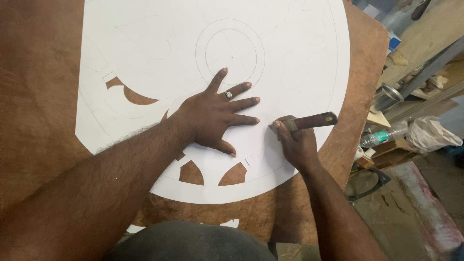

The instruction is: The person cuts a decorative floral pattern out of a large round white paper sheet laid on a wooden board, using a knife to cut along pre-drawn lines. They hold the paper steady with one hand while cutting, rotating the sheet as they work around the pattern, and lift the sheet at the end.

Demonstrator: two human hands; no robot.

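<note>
White sheet (290, 58) looks thin, floppy, easy to tear; left hand (212, 116) pins it with fingers (241, 102) splayed flat, right hand (297, 142) closed tight round the cutting tool (309, 122).

The white sheet (290, 58) looks matt, smooth paper. Beneath lies a rough brown board (38, 96). At right, a steel pot (386, 96) gleams.

A white round sheet (290, 58), pencilled with faint grey circles and a heart outline, lies on the mottled brown table (38, 96); the tool's handle (311, 121) is dark reddish-brown.
</note>
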